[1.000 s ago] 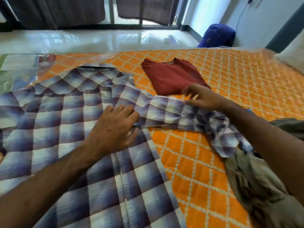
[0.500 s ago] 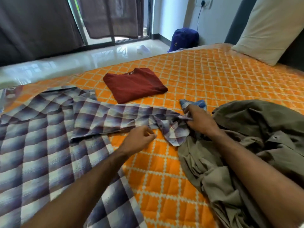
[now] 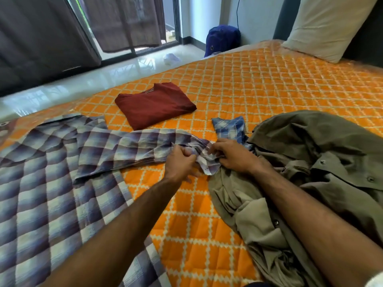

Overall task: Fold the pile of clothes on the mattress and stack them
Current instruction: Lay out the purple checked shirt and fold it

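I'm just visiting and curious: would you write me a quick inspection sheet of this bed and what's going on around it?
Surface: orange quilted bedspread over the mattress.
Job's things: plaid shirt spread flat, sleeve stretched to the right; folded maroon shirt; crumpled olive shirt; blue checked garment partly under it.
Clutter: white pillow; blue bag on the floor.
Hands: left hand and right hand both grip the plaid sleeve's cuff.
Cables: one black cable down the wall.
Surroundings: dark curtains, glass door, glossy floor.
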